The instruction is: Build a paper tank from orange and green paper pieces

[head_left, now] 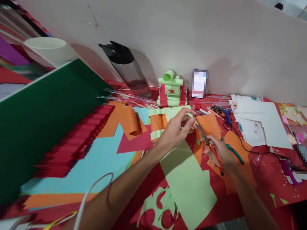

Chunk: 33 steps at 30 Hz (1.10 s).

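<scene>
My right hand (217,151) is closed around the red handles of a pair of scissors (214,156), whose blades point up and left toward my other hand. The fingers of my left hand (176,127) pinch the edge of a piece of orange paper (210,124) by the blade tips. Whether the blades are in the paper is unclear. Behind my left hand lies an orange and pale green paper roll piece (156,123), partly hidden. A pale green sheet (189,179) lies below both hands, near pale green scraps (159,204) with cut-out holes.
Against the wall stand a green paper model (171,91) with red strips, a phone (199,83) and a water bottle (129,70). A blue glue gun (226,115), a teal-handled tool (235,154) and white card (275,121) lie rightward. A dark green board (48,124) leans at left.
</scene>
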Motion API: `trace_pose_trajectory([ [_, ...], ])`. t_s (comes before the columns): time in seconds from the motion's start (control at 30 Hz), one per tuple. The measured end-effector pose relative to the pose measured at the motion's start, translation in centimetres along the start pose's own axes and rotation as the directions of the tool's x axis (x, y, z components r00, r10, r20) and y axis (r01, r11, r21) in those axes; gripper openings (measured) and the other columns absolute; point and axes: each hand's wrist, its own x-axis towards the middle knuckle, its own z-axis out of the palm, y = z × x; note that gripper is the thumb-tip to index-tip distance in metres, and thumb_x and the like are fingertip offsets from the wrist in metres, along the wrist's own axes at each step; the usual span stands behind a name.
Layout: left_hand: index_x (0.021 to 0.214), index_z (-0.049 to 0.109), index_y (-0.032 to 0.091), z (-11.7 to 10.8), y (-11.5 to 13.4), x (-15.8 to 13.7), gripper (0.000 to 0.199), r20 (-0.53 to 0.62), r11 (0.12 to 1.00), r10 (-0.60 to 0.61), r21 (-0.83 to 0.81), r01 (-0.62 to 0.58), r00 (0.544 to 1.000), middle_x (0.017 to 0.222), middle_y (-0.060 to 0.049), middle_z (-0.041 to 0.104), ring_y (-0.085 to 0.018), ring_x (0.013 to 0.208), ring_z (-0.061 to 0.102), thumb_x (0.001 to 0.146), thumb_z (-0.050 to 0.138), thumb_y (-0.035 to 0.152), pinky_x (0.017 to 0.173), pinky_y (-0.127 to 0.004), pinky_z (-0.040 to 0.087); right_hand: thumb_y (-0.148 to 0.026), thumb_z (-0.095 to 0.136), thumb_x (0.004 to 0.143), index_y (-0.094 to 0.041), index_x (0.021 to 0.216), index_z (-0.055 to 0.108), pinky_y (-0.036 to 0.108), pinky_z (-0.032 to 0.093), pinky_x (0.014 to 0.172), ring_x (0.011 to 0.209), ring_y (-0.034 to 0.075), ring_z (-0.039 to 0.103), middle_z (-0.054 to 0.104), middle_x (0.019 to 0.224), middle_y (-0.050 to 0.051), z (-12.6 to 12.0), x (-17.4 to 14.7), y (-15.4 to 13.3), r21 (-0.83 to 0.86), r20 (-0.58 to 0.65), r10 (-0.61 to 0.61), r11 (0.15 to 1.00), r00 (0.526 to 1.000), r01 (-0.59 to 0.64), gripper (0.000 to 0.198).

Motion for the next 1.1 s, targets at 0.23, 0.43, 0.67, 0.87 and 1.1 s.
trace_pose_trajectory([
  [0.23, 0.116, 0.054, 0.024, 0.1, 0.0, 0.0, 0.029, 0.0, 1.0, 0.007, 0.002, -0.007, 1.0, 0.08, 0.002, 0.067, -0.016, 0.076, 0.065, 0.1, 0.056, 0.048, 0.067, -0.026, 0.052, -0.055, 0.072, 0.091, -0.022, 0.122, 0.061, 0.016, 0.039, 0.036, 0.039, 0.004, 0.049, 0.058, 0.076, -0.005, 0.2, -0.1, -0.1, 0.033, -0.012, -0.019, 0.999, 1.0, 0.02, 0.047],
  [0.43, 0.115, 0.053, 0.023, 0.2, 0.1, 0.0, 0.026, -0.023, 0.998, 0.044, -0.036, -0.045, 0.999, 0.077, 0.002, 0.065, -0.016, 0.074, 0.065, 0.1, 0.056, 0.044, 0.07, -0.027, 0.05, -0.067, 0.069, 0.088, -0.021, 0.125, 0.061, 0.017, 0.043, 0.04, 0.044, 0.005, 0.047, 0.057, 0.074, -0.005, 0.3, 0.0, 0.6, 0.07, -0.025, -0.092, 0.993, 0.995, 0.093, 0.06],
  [0.67, 0.115, 0.053, 0.023, 0.5, 0.2, -0.2, 0.025, -0.074, 0.995, 0.056, -0.076, -0.062, 0.996, 0.077, 0.002, 0.064, -0.016, 0.076, 0.066, 0.099, 0.059, 0.041, 0.066, -0.026, 0.047, -0.081, 0.068, 0.078, -0.022, 0.125, 0.06, 0.017, 0.04, 0.041, 0.047, 0.005, 0.046, 0.055, 0.08, -0.004, 0.3, -0.1, 0.6, 0.175, 0.015, -0.119, 0.978, 0.993, 0.115, 0.076],
  [0.87, 0.111, 0.053, 0.022, 0.7, 0.1, -0.3, 0.023, -0.08, 0.994, 0.049, -0.095, -0.057, 0.996, 0.079, 0.001, 0.066, -0.016, 0.076, 0.066, 0.099, 0.059, 0.041, 0.067, -0.026, 0.048, -0.076, 0.067, 0.083, -0.023, 0.127, 0.058, 0.018, 0.044, 0.041, 0.048, 0.007, 0.046, 0.053, 0.076, -0.004, 0.7, 0.1, 1.7, 0.218, -0.021, -0.126, 0.968, 0.992, 0.128, 0.07],
  [1.1, 0.104, 0.051, 0.023, 0.9, 0.3, -0.3, 0.026, -0.057, 0.99, -0.022, -0.144, 0.013, 0.998, 0.076, 0.002, 0.069, -0.014, 0.069, 0.063, 0.094, 0.066, 0.042, 0.066, -0.025, 0.048, -0.069, 0.067, 0.087, -0.025, 0.128, 0.058, 0.018, 0.046, 0.042, 0.054, 0.01, 0.05, 0.052, 0.077, -0.004, 0.9, 0.2, 2.0, 0.203, -0.062, -0.126, 0.97, 0.99, 0.136, 0.062],
])
